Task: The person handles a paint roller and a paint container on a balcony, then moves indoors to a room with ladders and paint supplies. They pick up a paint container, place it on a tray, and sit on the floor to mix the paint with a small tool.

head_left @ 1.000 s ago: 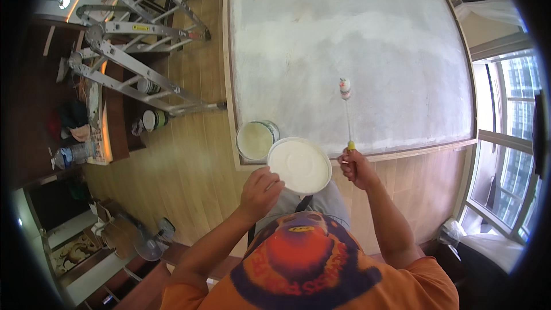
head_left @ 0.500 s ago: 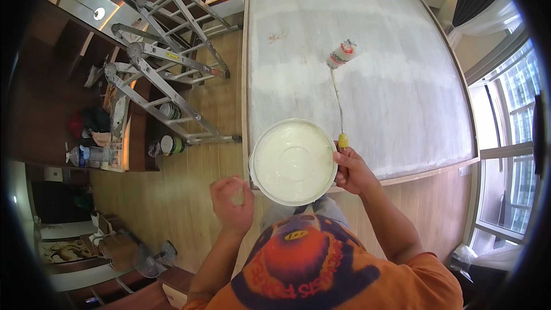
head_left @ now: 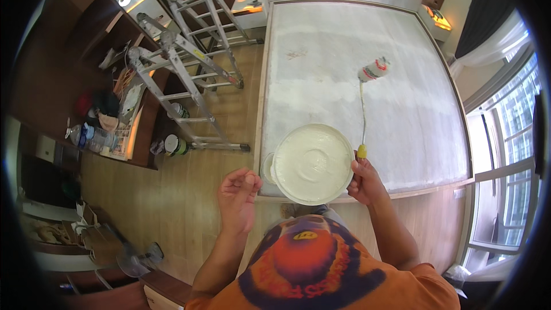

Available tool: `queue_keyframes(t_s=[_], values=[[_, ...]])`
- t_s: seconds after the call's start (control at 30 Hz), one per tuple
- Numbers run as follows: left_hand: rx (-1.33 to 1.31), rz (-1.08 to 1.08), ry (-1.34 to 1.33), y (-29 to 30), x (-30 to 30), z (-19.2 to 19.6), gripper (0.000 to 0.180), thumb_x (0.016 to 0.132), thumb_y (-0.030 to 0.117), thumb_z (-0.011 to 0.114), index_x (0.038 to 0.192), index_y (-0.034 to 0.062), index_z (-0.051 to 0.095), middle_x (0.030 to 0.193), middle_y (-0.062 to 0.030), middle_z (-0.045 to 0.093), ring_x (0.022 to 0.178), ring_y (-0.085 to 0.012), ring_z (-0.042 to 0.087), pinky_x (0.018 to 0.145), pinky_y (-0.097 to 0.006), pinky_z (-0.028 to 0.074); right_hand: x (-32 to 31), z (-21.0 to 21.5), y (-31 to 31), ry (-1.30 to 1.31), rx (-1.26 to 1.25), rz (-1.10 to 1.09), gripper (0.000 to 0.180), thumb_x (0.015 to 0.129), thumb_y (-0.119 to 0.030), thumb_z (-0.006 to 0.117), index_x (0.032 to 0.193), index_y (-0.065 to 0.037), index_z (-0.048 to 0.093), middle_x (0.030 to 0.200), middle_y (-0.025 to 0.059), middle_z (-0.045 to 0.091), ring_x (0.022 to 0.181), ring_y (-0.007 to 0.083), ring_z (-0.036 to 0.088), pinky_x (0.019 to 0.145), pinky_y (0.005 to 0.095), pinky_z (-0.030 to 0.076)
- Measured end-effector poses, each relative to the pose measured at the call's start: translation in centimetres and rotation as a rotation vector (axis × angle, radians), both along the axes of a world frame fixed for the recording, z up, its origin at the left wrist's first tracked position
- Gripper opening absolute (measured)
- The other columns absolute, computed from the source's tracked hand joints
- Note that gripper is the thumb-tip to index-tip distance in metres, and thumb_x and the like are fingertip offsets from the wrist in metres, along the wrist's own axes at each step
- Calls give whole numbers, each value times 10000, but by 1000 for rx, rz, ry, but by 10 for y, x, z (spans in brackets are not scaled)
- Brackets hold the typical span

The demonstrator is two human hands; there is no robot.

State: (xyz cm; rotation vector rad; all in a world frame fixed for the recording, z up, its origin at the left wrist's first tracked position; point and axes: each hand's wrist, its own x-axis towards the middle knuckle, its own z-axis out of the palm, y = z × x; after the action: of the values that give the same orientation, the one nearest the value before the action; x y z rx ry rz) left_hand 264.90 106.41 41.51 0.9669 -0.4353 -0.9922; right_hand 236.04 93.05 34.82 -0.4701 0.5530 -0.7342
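Observation:
My right hand is closed round the handle of a paint roller, its fingers close against the rim of a round, cream-coated bucket lid. The roller's sleeve, white with red and dark bands, is over a large whitish panel with wooden edging. Left of the lid, a pale curved rim shows from beneath; the rest of it is hidden. My left hand is raised beside that rim, fingers curled and thumb pressed to them, with nothing visible in it.
A folding aluminium ladder stands on the wooden floor at the left. Paint cans stand by its feet. Plastic bottles are on the counter further left. A fan is at lower left; windows line the right.
The view has shifted, so the panel and ladder appear further right and lower. The lid has moved right of the pale rim, which now shows. My left fingers have changed from a ring to a looser curl.

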Motion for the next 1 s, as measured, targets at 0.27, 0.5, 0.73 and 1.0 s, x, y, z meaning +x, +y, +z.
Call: queue_keyframes(t_s=[0.27,0.5,0.73,1.0], values=[[-90,-43,180,28,42,4,221,1010,66,659,1228,30,655,1113,-95,735,979,-160,719,926,-328,607,28,24,53,59,23,-82,319,1001,-270,691,1243,-109,560,802,-33,583,534,43,475,419,188,375],[-65,-116,321,50,71,-18,166,1055,227,626,983,78,638,843,-10,635,658,-103,545,618,-261,479,45,22,89,-36,9,-78,271,1023,-243,662,1247,-118,573,795,-30,597,534,48,494,426,186,386],[43,-256,248,74,93,-26,272,1082,284,557,1266,87,599,1048,-55,650,630,-104,487,581,-286,441,64,20,107,-88,46,-68,284,1030,-287,652,1207,-73,591,758,-32,607,517,36,496,426,186,401],[33,-658,435,91,79,-16,417,1073,182,561,1458,44,483,1345,-90,627,1258,-198,610,1056,-393,519,88,17,113,63,40,-38,295,1032,-305,606,1163,-41,608,737,-24,617,483,24,476,374,176,372]])
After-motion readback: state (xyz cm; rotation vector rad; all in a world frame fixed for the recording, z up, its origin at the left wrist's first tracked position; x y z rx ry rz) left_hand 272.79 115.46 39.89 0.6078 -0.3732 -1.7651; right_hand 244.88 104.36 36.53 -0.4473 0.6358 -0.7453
